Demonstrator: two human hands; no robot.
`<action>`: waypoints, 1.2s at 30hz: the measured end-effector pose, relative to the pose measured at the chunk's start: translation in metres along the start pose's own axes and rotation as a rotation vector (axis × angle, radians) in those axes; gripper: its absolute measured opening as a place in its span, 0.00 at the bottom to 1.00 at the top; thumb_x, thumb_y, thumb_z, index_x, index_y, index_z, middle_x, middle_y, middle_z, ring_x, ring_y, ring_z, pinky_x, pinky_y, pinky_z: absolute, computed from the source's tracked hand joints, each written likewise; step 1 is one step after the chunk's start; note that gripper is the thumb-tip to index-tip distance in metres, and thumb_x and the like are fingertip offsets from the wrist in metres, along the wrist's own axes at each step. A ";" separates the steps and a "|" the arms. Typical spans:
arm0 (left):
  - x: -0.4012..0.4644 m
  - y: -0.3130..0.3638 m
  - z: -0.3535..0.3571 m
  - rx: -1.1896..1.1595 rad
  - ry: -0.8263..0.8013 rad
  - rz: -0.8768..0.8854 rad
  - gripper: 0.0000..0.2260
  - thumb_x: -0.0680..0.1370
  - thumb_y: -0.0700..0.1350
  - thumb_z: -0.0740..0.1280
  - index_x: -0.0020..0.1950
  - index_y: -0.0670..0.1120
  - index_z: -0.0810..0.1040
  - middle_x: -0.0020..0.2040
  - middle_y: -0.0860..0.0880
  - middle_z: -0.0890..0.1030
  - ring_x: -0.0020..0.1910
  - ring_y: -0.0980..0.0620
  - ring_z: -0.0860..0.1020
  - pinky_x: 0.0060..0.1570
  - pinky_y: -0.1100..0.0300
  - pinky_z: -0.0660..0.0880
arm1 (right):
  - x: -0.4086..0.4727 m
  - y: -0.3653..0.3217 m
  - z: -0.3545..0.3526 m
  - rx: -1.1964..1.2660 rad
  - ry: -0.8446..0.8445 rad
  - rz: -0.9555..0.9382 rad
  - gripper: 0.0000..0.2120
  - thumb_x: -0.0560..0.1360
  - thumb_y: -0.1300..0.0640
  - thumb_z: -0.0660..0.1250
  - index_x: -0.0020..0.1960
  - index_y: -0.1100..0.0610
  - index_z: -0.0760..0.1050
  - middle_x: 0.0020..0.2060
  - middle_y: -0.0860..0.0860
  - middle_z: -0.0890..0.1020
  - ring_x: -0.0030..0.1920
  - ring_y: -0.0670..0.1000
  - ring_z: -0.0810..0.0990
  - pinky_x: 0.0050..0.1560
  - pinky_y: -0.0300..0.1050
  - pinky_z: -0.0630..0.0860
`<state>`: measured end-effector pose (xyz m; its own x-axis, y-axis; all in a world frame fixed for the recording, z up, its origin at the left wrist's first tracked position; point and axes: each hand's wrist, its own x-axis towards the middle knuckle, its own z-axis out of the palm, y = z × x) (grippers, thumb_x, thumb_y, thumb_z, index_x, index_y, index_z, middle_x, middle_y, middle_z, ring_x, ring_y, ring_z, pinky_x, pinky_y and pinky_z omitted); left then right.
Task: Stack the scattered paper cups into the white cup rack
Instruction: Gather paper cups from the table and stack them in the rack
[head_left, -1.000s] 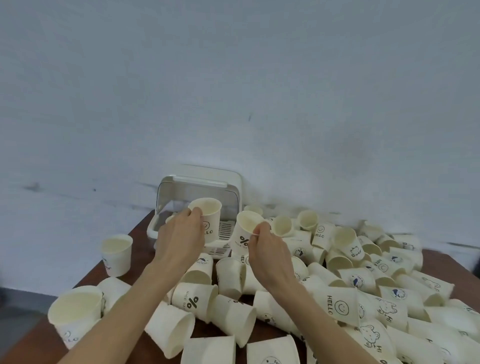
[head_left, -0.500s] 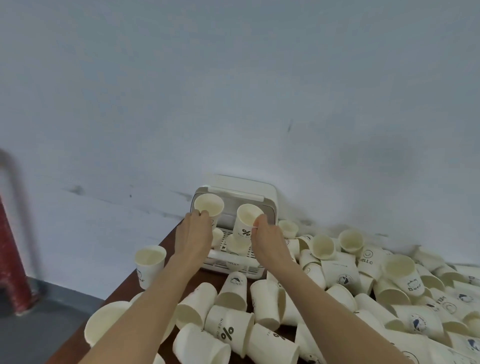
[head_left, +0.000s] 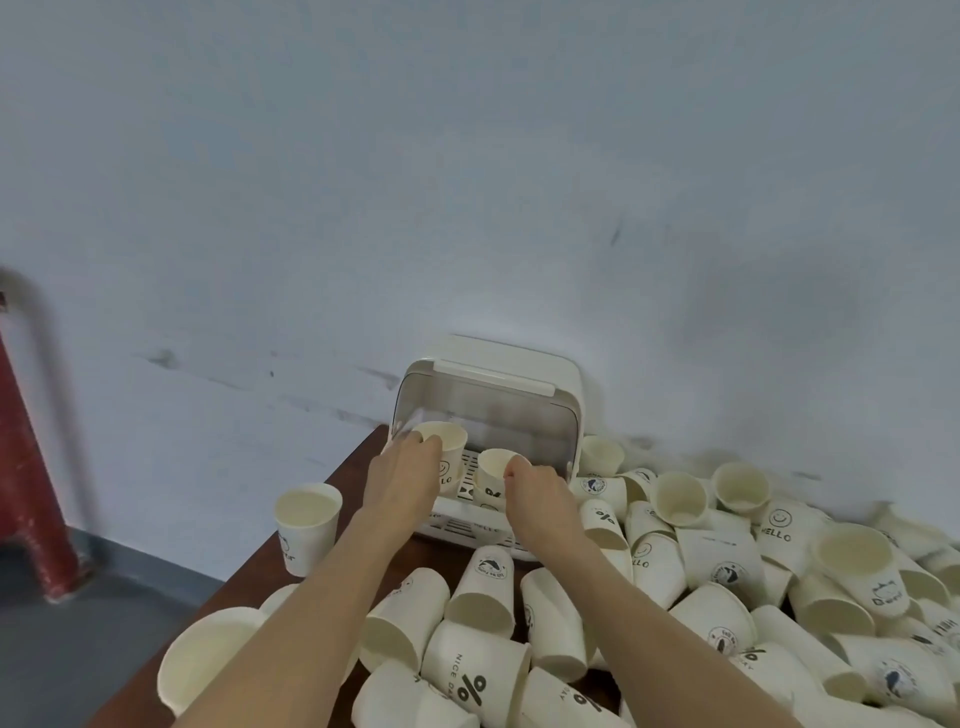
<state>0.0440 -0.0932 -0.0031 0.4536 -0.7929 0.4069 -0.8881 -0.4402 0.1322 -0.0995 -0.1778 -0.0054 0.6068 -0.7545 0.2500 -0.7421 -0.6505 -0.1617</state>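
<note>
The white cup rack stands against the wall with its clear lid raised. My left hand pinches the rim of a smiley "HELLO" paper cup, held upright inside the rack's left side. My right hand pinches the rim of a second cup, held upright over the rack's slotted floor. Many more white paper cups lie scattered in a heap on the brown table, mostly right of and in front of the rack.
One upright cup stands alone near the table's left edge. A large cup sits at the front left corner. A red post rises from the grey floor at far left. The pale wall runs right behind the rack.
Both hands have moved forward and down, carrying their cups from above the rack's front into its interior. The view has shifted left, so the rack sits more to the right.
</note>
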 end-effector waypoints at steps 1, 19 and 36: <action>-0.001 0.000 0.001 0.011 -0.011 0.002 0.11 0.79 0.40 0.60 0.60 0.44 0.74 0.58 0.45 0.75 0.54 0.46 0.76 0.39 0.57 0.68 | 0.000 -0.001 0.002 0.010 0.011 0.008 0.09 0.80 0.62 0.55 0.56 0.59 0.72 0.49 0.56 0.80 0.48 0.58 0.78 0.42 0.49 0.72; -0.013 0.001 0.016 0.015 -0.164 0.010 0.14 0.77 0.38 0.63 0.62 0.44 0.71 0.58 0.45 0.74 0.56 0.46 0.73 0.42 0.56 0.68 | -0.011 0.003 0.022 0.089 0.113 0.033 0.13 0.79 0.59 0.58 0.58 0.53 0.78 0.51 0.51 0.82 0.50 0.54 0.79 0.48 0.48 0.77; -0.079 0.037 -0.042 -0.128 -0.050 0.050 0.11 0.81 0.42 0.56 0.61 0.45 0.72 0.54 0.47 0.74 0.53 0.45 0.75 0.39 0.54 0.68 | -0.091 -0.015 -0.043 0.230 0.047 -0.054 0.22 0.74 0.65 0.57 0.68 0.56 0.65 0.49 0.56 0.79 0.48 0.57 0.77 0.46 0.53 0.75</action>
<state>-0.0277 -0.0298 0.0075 0.4088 -0.8339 0.3707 -0.9105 -0.3448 0.2284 -0.1559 -0.0959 0.0150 0.6263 -0.7164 0.3076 -0.6208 -0.6969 -0.3590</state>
